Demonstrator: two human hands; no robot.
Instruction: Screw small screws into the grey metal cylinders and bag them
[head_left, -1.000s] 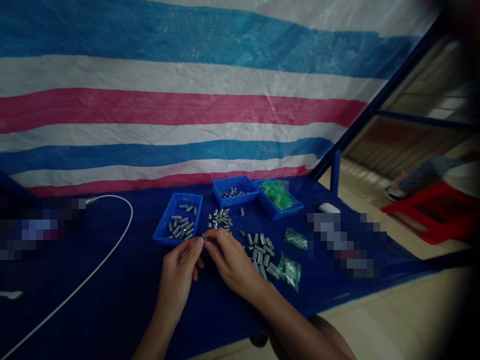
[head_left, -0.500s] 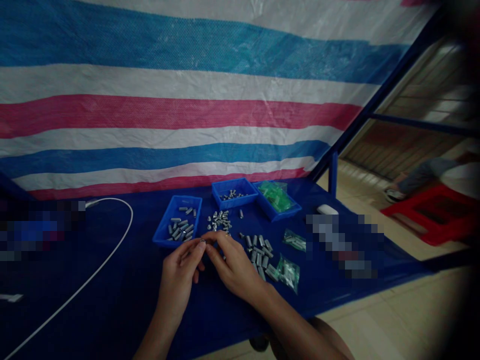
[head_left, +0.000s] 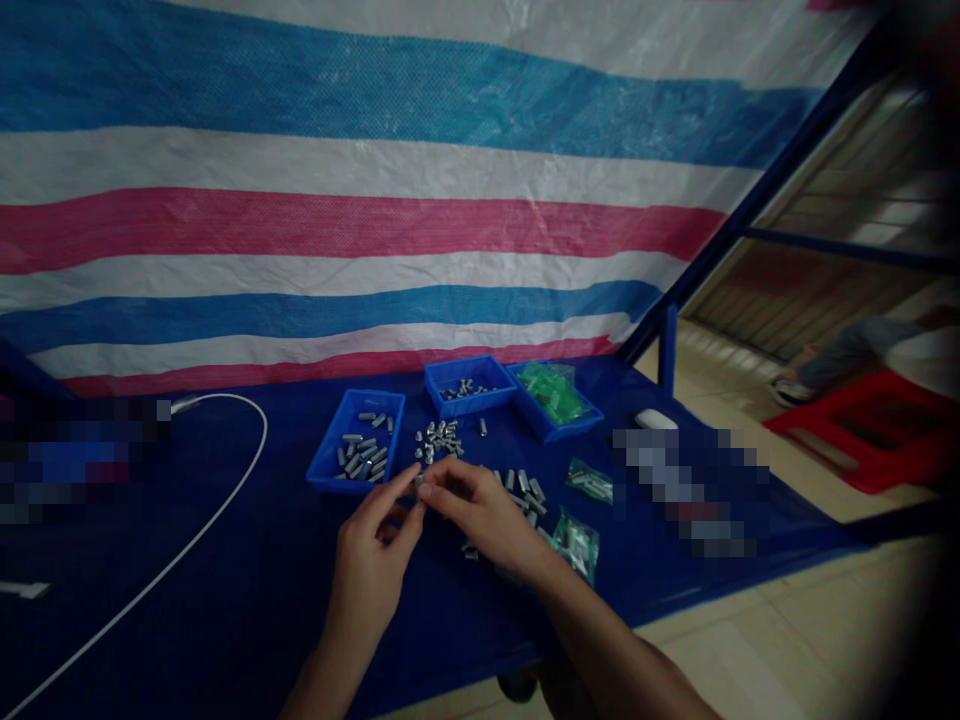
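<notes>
My left hand [head_left: 375, 555] and my right hand [head_left: 484, 515] meet fingertip to fingertip above the blue table. A small silvery metal piece [head_left: 420, 482] is pinched between their thumbs and fingers, mostly covered by them. Just beyond lies a loose pile of small metal fittings [head_left: 441, 440]. Short metal cylinders [head_left: 523, 482] are spread beside and partly behind my right hand. A few small pieces [head_left: 470, 551] show beneath its palm. Left of the pile, a blue bin [head_left: 319, 470] holds more metal cylinders.
A second blue bin [head_left: 471, 406] contains small metal parts, and a third [head_left: 555, 434] holds green plastic bags. Two clear packets [head_left: 577, 545] of parts lie right of the cylinders, near a white object [head_left: 655, 419]. A white cable [head_left: 225, 520] curves along the left. A red stool [head_left: 840, 450] stands beyond.
Both hands have shifted slightly to the right with the small metal piece. The left fingers have straightened somewhat, and small pieces have come into view under my right hand.
</notes>
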